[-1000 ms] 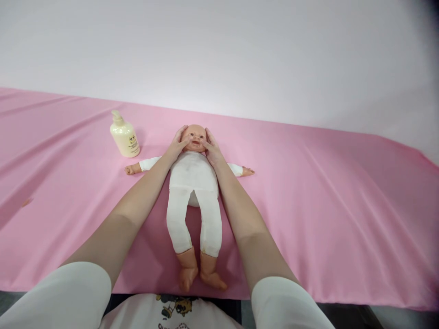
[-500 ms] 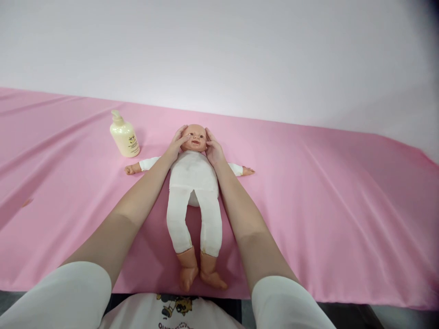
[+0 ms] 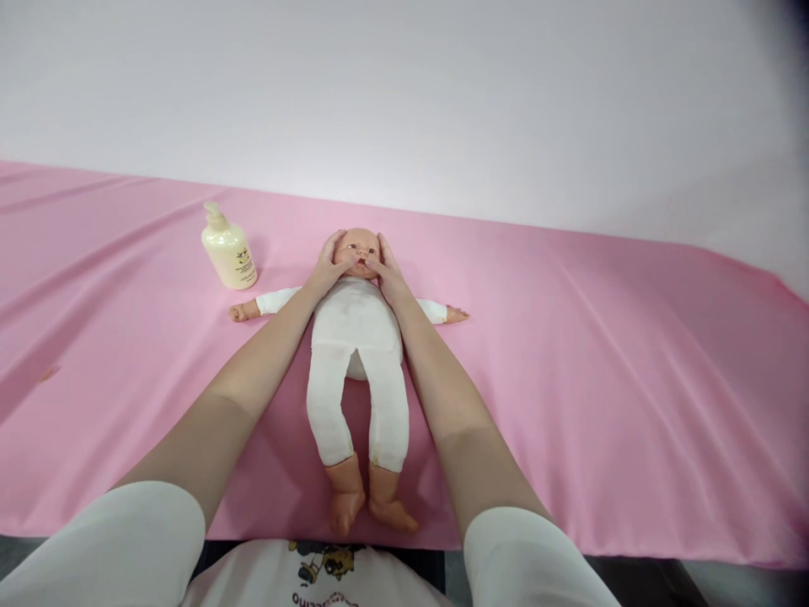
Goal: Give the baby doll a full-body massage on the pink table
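A baby doll (image 3: 357,316) with a white cloth body lies on its back, head away from me and bare feet towards me. Its arms stretch out to both sides. My left hand (image 3: 329,263) cups the left side of the doll's head, fingers along the temple and thumb beside the mouth. On the other side my right hand (image 3: 390,271) holds the head likewise, its thumb also by the mouth. Both hands are curved round the head; parts of the cheeks are hidden under them.
A cream pump bottle (image 3: 231,253) stands beyond the doll's outstretched arm on the left. Pink cloth (image 3: 569,379) with soft folds covers the table. Behind it rises a white wall (image 3: 404,101).
Both thumbs have slid inward and down over the doll's cheeks to the corners of its mouth. The other fingers stay at the sides of the head. The doll and bottle have not moved.
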Demonstrator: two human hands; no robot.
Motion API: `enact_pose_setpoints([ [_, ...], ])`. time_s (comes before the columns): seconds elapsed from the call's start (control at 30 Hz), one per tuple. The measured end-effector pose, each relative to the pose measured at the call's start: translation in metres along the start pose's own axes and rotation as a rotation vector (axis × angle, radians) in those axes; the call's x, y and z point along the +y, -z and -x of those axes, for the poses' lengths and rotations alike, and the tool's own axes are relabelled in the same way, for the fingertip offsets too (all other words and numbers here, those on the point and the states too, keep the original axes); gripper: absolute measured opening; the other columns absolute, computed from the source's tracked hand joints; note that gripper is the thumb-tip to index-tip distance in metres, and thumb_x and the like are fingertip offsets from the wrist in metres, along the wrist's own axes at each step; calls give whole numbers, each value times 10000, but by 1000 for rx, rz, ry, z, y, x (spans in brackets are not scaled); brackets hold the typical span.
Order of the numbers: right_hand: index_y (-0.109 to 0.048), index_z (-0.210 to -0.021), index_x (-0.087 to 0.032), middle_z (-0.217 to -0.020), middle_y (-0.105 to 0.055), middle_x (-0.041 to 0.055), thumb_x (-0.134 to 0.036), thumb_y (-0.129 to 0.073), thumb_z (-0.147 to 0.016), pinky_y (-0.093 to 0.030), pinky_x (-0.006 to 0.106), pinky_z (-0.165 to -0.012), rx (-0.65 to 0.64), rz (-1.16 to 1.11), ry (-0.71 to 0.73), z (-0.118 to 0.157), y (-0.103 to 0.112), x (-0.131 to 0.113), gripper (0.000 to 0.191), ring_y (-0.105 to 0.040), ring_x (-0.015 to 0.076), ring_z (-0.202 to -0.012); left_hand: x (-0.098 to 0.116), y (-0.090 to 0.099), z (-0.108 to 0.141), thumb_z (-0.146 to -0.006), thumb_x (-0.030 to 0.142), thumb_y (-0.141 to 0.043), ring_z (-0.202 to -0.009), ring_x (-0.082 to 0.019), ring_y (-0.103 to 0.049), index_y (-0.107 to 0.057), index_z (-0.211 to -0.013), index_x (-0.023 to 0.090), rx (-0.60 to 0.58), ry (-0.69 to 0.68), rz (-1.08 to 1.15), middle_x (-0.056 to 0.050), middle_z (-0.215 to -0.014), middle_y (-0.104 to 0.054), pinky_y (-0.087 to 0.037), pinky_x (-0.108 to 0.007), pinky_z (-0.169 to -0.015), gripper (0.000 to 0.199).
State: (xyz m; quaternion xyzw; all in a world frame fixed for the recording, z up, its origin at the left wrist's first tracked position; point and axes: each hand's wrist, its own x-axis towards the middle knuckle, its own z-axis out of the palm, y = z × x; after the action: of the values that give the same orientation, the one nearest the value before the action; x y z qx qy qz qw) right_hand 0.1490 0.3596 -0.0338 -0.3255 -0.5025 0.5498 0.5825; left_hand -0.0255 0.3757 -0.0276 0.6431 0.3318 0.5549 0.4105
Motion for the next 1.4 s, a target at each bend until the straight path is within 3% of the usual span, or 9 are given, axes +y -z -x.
enact_pose_setpoints([
  [0.2,-323,-1556,-285,-1670,-322,15,-329,-751,-625,-321,452,-1293,20,-39,-10,-8,4,4,1026,-373,244,-1528,3,0,0,-748,442,-788,-1560,-324,-250,-474,-1447,279,-19,41,46,-72,-1618,-381,-196,-464,-1305,784],
  [0.37,-350,-1536,-253,-1642,-379,-2,-258,-650,-611,-311,459,-1302,21,-72,-2,-6,3,-1,973,-367,245,-1532,9,-2,2,-758,452,-783,-1574,-333,-214,-470,-1454,252,-14,47,61,-88,-1621,-375,-185,-464,-1311,789],
  [0.6,-394,-1519,-282,-1612,-428,-51,-280,-535,-683,-297,485,-1310,72,-58,-50,-4,0,-6,848,-365,233,-1534,9,-2,0,-864,506,-615,-1533,-299,-332,-523,-1387,194,56,91,130,-118,-1569,-463,-264,-430,-1287,616],
  [0.87,-382,-1537,-225,-1607,-442,4,-334,-554,-736,-345,437,-1290,131,-1,-30,-7,-1,-2,826,-340,223,-1550,-4,0,-4,-895,615,-532,-1518,-270,-369,-575,-1334,210,83,52,130,-99,-1542,-508,-265,-408,-1286,598],
  [1.1,-414,-1497,-272,-1634,-399,-14,-353,-608,-731,-301,467,-1301,105,-46,-23,-6,0,-3,794,-368,229,-1536,-2,0,-4,-876,615,-575,-1534,-291,-336,-559,-1367,191,74,57,125,-124,-1559,-477,-260,-419,-1289,649],
  [1.27,-356,-1544,-309,-1669,-327,11,-491,-791,-705,-322,433,-1293,56,25,17,0,-3,-5,962,-360,230,-1540,2,0,-1,-744,582,-759,-1518,-311,-351,-466,-1441,211,10,50,81,-140,-1603,-396,-303,-425,-1262,843],
  [1.4,-297,-1573,-337,-1686,-283,10,-448,-890,-619,-348,445,-1281,13,47,-4,3,-3,-6,1128,-334,253,-1554,-1,0,-2,-702,575,-790,-1530,-315,-323,-430,-1462,222,-21,44,86,-143,-1612,-365,-284,-423,-1268,913],
])
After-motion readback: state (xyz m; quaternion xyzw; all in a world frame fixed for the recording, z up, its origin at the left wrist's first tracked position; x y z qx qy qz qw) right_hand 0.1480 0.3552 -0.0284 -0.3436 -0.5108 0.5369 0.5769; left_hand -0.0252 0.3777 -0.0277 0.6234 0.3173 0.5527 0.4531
